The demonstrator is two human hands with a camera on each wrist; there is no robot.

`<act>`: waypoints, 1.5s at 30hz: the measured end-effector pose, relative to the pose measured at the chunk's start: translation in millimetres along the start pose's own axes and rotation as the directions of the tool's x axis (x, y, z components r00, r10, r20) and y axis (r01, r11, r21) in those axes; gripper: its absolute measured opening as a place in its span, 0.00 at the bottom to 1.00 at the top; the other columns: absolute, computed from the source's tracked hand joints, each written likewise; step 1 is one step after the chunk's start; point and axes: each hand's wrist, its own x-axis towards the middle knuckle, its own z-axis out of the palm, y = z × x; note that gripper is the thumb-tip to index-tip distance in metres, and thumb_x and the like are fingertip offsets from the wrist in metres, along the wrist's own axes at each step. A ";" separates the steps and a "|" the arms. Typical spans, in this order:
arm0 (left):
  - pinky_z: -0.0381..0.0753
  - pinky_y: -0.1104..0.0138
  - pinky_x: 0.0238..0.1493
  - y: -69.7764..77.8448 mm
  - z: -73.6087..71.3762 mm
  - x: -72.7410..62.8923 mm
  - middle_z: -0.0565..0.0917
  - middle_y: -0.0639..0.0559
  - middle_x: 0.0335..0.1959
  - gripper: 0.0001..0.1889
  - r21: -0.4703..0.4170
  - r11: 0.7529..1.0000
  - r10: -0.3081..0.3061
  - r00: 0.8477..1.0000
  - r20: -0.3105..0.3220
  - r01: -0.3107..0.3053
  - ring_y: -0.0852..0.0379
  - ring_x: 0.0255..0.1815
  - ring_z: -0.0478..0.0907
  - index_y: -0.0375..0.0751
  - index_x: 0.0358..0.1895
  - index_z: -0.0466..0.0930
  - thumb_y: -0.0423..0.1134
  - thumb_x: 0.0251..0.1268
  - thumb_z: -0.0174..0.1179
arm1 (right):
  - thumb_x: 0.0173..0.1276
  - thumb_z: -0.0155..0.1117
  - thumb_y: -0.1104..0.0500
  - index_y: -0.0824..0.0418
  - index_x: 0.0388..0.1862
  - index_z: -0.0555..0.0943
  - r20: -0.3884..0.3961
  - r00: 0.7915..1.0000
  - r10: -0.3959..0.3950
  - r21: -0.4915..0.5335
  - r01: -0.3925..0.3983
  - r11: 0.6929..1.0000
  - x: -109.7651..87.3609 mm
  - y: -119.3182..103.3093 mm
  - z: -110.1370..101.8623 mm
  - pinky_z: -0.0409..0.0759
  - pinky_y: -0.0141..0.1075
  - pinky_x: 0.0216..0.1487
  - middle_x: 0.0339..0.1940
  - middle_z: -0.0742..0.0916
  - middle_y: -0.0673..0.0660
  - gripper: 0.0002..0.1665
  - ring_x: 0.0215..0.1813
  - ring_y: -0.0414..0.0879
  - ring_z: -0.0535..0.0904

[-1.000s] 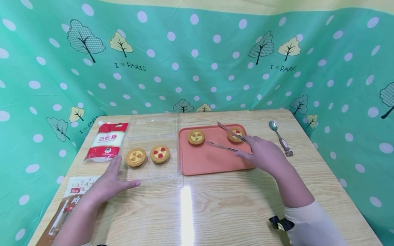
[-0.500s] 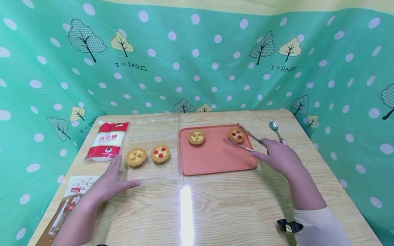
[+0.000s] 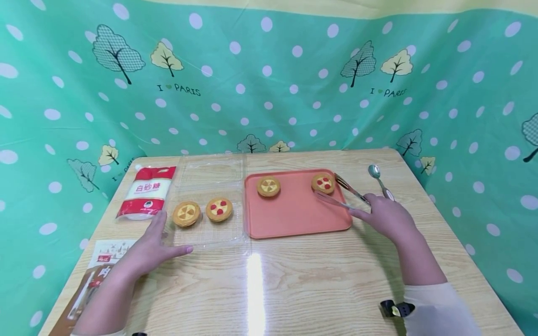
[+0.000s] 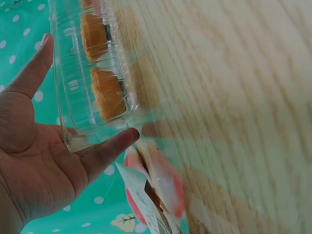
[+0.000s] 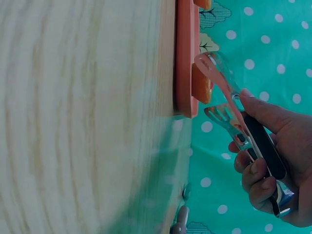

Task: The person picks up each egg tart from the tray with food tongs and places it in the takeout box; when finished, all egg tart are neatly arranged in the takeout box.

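My right hand (image 3: 387, 219) grips metal tongs (image 5: 261, 146), fingers curled round the dark handle. In the head view the tongs' spread arms straddle a tart with red dots (image 3: 323, 184) on the right of a pink tray (image 3: 294, 214). At the tray's left lies a tart with brown wedges (image 3: 268, 186). My left hand (image 3: 147, 252) has its thumb and fingers spread along the near left corner of a clear plastic box (image 3: 227, 235), lid folded back. Inside the box sit a wedge-topped tart (image 3: 186, 214) and a red-dotted tart (image 3: 219, 209).
A red and white sugar bag (image 3: 147, 191) lies left of the box. Below it, a brown and white packet (image 3: 105, 256) is partly covered by my left forearm. A spoon (image 3: 377, 176) lies right of the tray, its handle partly hidden behind my right hand.
My right hand has moved to the right with the tongs, whose tips have shifted over to the red-dotted tart on the tray. My left hand has stayed at the box.
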 end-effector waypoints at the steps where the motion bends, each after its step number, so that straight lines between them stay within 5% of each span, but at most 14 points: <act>1: 0.45 0.28 0.67 0.0 0.2 0.1 0.25 0.37 0.79 0.71 0.002 1.000 -0.001 1.000 0.000 0.001 0.25 0.77 0.31 0.46 0.77 0.18 0.69 0.47 0.68 | 0.62 0.52 0.22 0.70 0.67 0.70 0.003 1.000 0.003 0.000 -0.003 1.000 0.4 0.0 0.5 0.79 0.62 0.45 0.53 0.84 0.71 0.57 0.51 0.70 0.81; 10: 0.45 0.28 0.66 -0.8 0.8 0.3 0.25 0.36 0.79 0.71 0.002 1.000 0.001 1.000 -0.002 -0.001 0.25 0.77 0.31 0.46 0.77 0.19 0.68 0.48 0.68 | 0.63 0.54 0.24 0.70 0.68 0.69 0.019 1.000 0.008 0.008 -0.008 1.000 9.8 -2.0 6.7 0.76 0.65 0.50 0.56 0.82 0.72 0.56 0.57 0.71 0.78; 23: 0.46 0.28 0.66 -0.6 0.6 0.0 0.25 0.36 0.79 0.71 -0.004 1.000 0.007 1.000 -0.002 -0.007 0.26 0.77 0.31 0.45 0.77 0.19 0.68 0.47 0.69 | 0.62 0.51 0.22 0.65 0.69 0.69 0.064 0.997 0.041 -0.009 -0.041 0.999 23.1 -8.4 7.5 0.72 0.72 0.43 0.60 0.80 0.72 0.55 0.56 0.74 0.77; 30: 0.46 0.27 0.66 1.0 -0.7 0.0 0.25 0.37 0.79 0.71 0.001 1.000 0.011 1.000 -0.005 -0.011 0.25 0.77 0.31 0.46 0.77 0.19 0.68 0.48 0.69 | 0.62 0.46 0.19 0.62 0.72 0.67 0.105 0.992 0.068 -0.023 -0.066 0.998 28.5 -10.7 7.2 0.61 0.84 0.45 0.63 0.77 0.73 0.57 0.60 0.77 0.73; 45: 0.46 0.28 0.66 -1.7 1.2 1.3 0.26 0.36 0.79 0.72 0.005 1.000 -0.001 1.000 -0.001 0.001 0.25 0.77 0.32 0.45 0.77 0.19 0.69 0.47 0.68 | 0.69 0.47 0.27 0.61 0.70 0.70 0.031 0.999 0.026 -0.077 -0.023 0.997 28.8 -14.6 13.9 0.62 0.84 0.43 0.59 0.81 0.73 0.47 0.57 0.75 0.76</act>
